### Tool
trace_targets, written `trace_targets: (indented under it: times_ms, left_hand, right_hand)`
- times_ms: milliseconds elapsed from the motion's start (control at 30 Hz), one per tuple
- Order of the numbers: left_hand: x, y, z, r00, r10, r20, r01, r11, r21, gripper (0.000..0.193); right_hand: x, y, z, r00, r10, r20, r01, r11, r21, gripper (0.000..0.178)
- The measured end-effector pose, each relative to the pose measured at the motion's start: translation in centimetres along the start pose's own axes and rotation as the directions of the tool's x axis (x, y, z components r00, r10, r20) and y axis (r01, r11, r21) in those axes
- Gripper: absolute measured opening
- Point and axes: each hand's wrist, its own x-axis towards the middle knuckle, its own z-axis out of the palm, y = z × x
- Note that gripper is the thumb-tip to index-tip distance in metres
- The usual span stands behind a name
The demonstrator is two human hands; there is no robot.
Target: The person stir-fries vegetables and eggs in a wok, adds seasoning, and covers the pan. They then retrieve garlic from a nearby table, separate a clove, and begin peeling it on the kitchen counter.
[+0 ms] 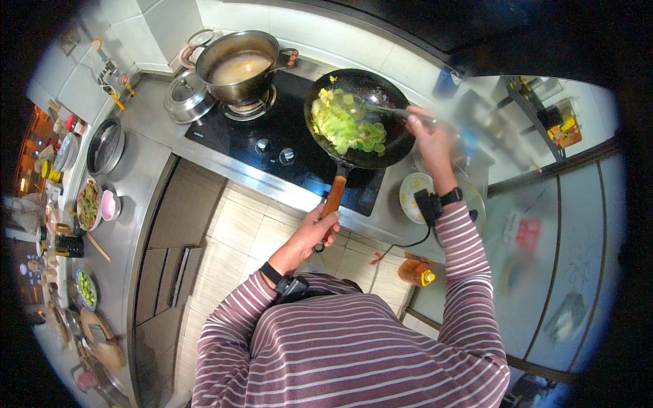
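My left hand (314, 234) is wrapped round the wooden handle (333, 197) of a dark wok (391, 146) on the right part of the stove. Sliced green vegetables with yellow pieces that look like egg (347, 122) lie in the wok's left half. Above the wok's right rim, my right hand (431, 136) grips a metal spatula (388, 110). Its shaft reaches leftward into the wok, and its blade is partly hidden at the food. Near my right wrist, on the counter, sits a pale plate (410, 207) with yellow bits on it.
A steel pot (235, 85) holding cloudy liquid stands on the left burner of the black stove (231, 139). Beside it rests a metal lid (187, 95). The left counter carries an oval dish of food (89, 204), a pink bowl (109, 206) and chopsticks (98, 247). An oil bottle (413, 273) stands at lower right.
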Motion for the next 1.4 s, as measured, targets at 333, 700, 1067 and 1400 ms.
trace_targets:
  times_ms: [333,700,1067,1400]
  left_hand:
    - [0.1,-0.1,0.1,0.999,-0.025,-0.027,0.025,1.000,-0.013,0.020]
    - [-0.3,0.4,0.5,1.000,-0.031,0.002,0.031,0.999,-0.009,0.021]
    - [-0.2,0.4,0.4,0.999,-0.032,-0.012,0.032,0.999,0.016,0.021]
    - [-0.3,0.2,0.3,0.999,-0.033,-0.006,0.033,0.999,-0.004,0.020]
  right_hand:
    - [7.3,1.9,3.1,0.985,-0.001,-0.174,-0.016,0.996,-0.093,0.020]
    - [-1.2,-6.4,3.0,0.793,-0.431,0.430,0.531,0.836,-0.141,0.024]
    - [-7.6,-12.1,-0.6,0.879,-0.224,0.421,0.355,0.897,-0.262,0.019]
    - [-5.6,-3.1,3.2,0.889,-0.415,0.195,0.457,0.835,-0.305,0.023]
